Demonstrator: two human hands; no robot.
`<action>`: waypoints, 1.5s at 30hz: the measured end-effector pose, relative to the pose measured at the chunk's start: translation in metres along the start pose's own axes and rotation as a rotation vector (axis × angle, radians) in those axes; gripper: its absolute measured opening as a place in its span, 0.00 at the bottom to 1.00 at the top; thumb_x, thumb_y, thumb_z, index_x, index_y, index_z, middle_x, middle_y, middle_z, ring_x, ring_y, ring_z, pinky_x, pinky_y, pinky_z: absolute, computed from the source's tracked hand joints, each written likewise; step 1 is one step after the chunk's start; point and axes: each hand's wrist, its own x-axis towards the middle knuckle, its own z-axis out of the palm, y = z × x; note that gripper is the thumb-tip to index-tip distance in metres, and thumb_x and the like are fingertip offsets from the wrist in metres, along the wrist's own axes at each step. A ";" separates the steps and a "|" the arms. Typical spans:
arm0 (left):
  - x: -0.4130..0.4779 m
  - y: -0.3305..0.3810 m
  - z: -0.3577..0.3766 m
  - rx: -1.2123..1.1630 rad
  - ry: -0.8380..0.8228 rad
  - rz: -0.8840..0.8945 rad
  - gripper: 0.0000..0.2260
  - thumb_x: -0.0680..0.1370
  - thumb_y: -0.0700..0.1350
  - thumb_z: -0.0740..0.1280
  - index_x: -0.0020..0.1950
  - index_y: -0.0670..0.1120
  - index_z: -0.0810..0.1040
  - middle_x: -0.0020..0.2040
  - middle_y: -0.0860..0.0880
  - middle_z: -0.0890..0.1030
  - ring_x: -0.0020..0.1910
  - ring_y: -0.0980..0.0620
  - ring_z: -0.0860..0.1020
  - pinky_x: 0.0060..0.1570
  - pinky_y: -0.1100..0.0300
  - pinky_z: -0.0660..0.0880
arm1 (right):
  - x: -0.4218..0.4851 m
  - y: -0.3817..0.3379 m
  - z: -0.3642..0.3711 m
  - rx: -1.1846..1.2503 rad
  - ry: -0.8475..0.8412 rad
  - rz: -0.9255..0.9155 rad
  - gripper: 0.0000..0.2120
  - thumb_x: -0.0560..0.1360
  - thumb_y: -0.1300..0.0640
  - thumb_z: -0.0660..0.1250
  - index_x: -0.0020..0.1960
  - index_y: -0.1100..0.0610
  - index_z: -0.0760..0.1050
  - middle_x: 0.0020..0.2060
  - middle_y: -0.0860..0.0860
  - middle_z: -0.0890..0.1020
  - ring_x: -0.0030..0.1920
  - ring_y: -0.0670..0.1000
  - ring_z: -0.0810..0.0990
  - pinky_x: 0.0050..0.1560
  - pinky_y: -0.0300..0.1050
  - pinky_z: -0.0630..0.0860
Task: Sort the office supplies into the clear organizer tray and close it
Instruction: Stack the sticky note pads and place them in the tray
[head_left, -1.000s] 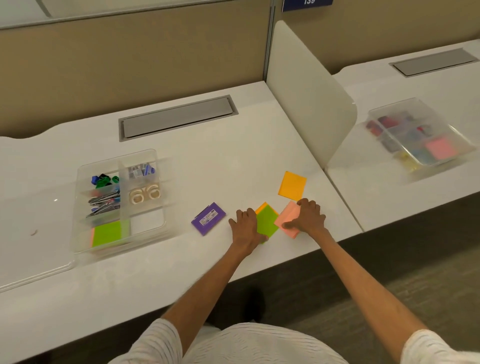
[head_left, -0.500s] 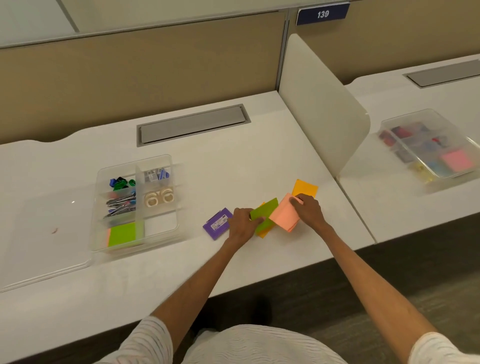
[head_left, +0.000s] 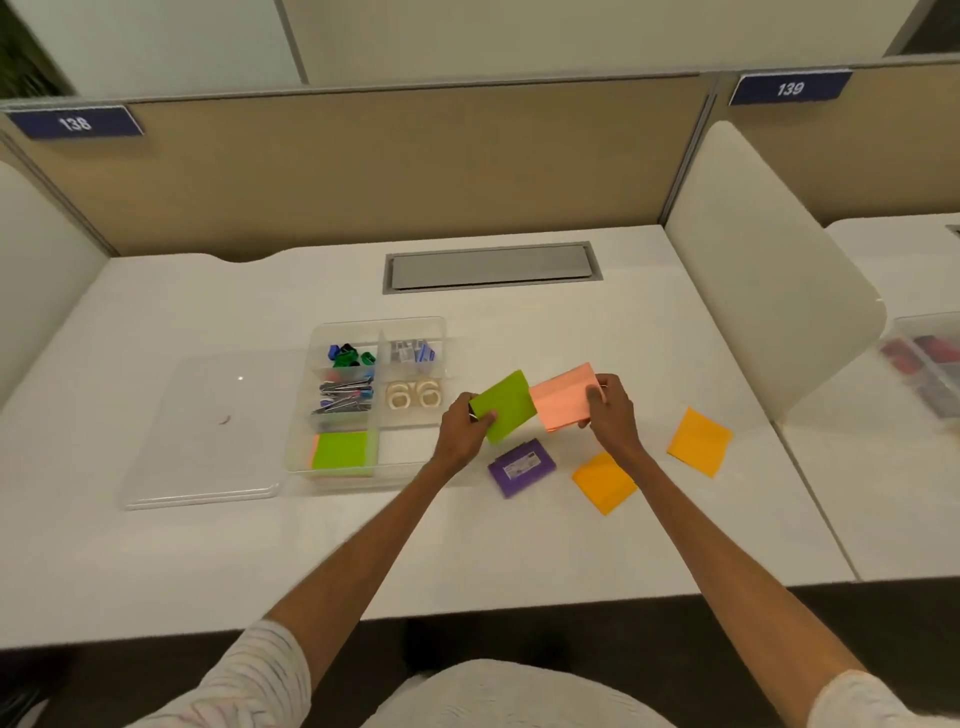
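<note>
Risk: your two pads could fan open or slip as you carry them, since each is pinched at one edge only, and loose sheets may catch on the clear plastic organizer tray (head_left: 311, 457) wall. Your left hand (head_left: 464, 426) pinches the lime-green sticky-note pad (head_left: 506, 405) at its lower-left corner, thumb on top. Your right hand (head_left: 610, 410) pinches the salmon-pink sticky-note pad (head_left: 561, 397) at its right edge. Both pads are held above the white desk (head_left: 519, 545), just right of the tray. Two orange pads (head_left: 604, 480) and a purple box (head_left: 521, 466) lie unsorted; the clear lid (head_left: 202, 441) lies left of the tray.
</note>
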 end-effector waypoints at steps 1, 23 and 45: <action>0.001 -0.002 -0.012 -0.017 0.024 -0.006 0.11 0.76 0.42 0.69 0.54 0.38 0.74 0.45 0.44 0.77 0.43 0.48 0.75 0.38 0.62 0.72 | 0.002 -0.005 0.010 0.013 -0.013 -0.010 0.11 0.82 0.58 0.55 0.61 0.63 0.67 0.52 0.58 0.75 0.39 0.55 0.77 0.29 0.36 0.75; 0.007 -0.091 -0.221 0.031 0.054 -0.187 0.20 0.67 0.45 0.62 0.58 0.40 0.70 0.48 0.42 0.76 0.41 0.47 0.75 0.33 0.59 0.72 | -0.015 -0.104 0.219 0.049 -0.051 0.135 0.11 0.81 0.52 0.55 0.59 0.55 0.69 0.45 0.53 0.79 0.39 0.55 0.80 0.45 0.49 0.74; 0.028 -0.115 -0.233 0.310 -0.226 -0.259 0.15 0.71 0.36 0.71 0.57 0.41 0.76 0.44 0.41 0.78 0.32 0.43 0.81 0.31 0.53 0.82 | -0.030 -0.111 0.256 0.144 -0.014 0.101 0.08 0.80 0.56 0.57 0.54 0.58 0.71 0.47 0.53 0.77 0.48 0.54 0.74 0.44 0.46 0.68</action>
